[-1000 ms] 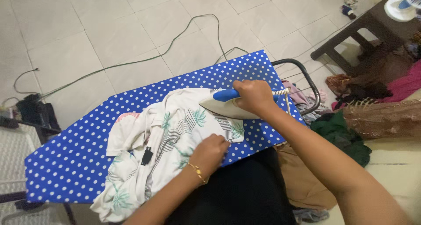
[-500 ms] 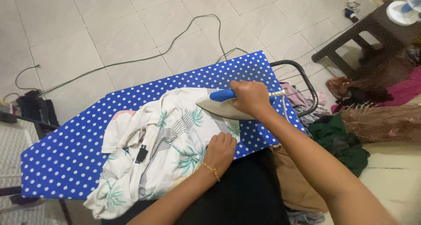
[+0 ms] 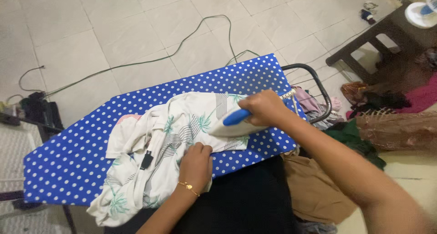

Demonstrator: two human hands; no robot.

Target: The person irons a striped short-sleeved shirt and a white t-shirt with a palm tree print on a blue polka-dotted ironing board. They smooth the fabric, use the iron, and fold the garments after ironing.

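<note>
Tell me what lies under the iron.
The iron, gripped by the right hand, rests on a white palm-print shirt spread over the blue dotted ironing board. The fabric directly beneath its soleplate is covered.

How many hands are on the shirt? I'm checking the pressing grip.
1: the left hand presses the white printed shirt. The right hand grips the iron instead.

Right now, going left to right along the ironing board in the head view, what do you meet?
Bare blue polka-dot ironing board cover → crumpled white palm-print shirt → left hand pressing the shirt → white-and-blue iron → right hand gripping its handle → black metal iron rest.
</note>
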